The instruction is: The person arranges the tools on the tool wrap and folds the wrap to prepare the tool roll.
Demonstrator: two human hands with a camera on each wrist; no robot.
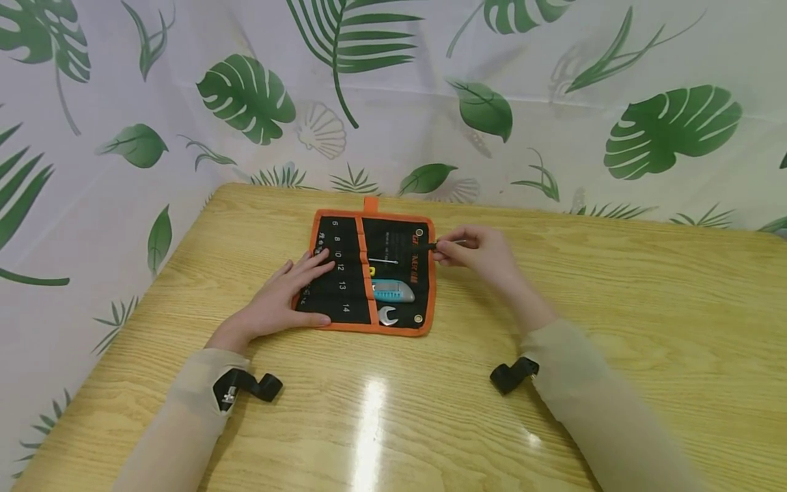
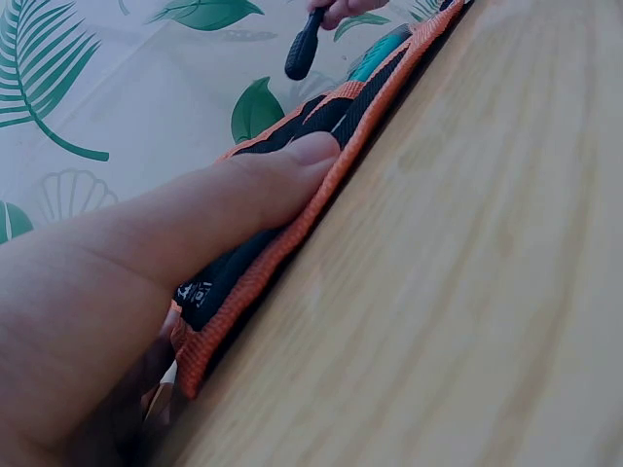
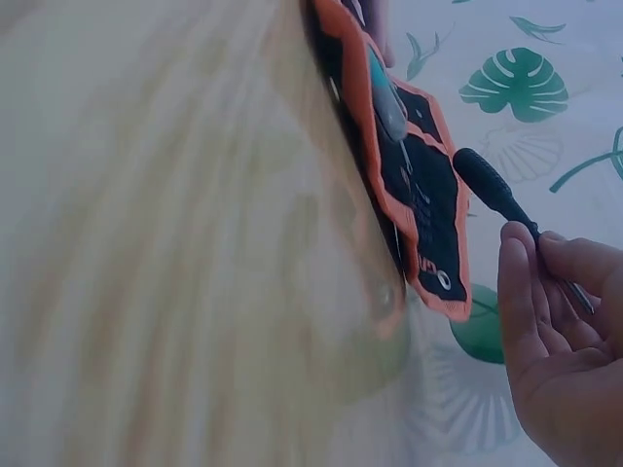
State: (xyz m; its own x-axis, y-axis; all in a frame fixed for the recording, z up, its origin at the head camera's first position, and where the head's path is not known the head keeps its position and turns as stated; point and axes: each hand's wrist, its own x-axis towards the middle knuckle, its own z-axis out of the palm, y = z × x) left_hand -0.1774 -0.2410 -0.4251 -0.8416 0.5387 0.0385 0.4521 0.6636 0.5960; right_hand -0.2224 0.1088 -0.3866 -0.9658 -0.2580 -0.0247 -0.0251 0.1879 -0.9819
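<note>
A black tool pouch (image 1: 344, 321) with orange edging lies unfolded on the table, numbers printed along its left part. My left hand (image 1: 285, 294) rests on that left part, fingers spread and thumb (image 2: 313, 148) on the near edge. In my right hand (image 1: 482, 256) a small screwdriver (image 3: 494, 193) is pinched near its shaft. Its black handle points left, over the pouch's right edge in the head view and clear of the cloth in the right wrist view. The pockets hold a turquoise utility knife (image 1: 393, 291), an open-end wrench (image 1: 387, 315), a thin metal shaft (image 1: 384, 260) and something yellow (image 1: 371, 272).
The wooden table (image 1: 615, 287) extends around the pouch, with a glare streak in front. A white leaf-print cloth (image 1: 393, 150) hangs behind and to the left. An orange tab (image 1: 371, 204) sticks out from the pouch's far edge.
</note>
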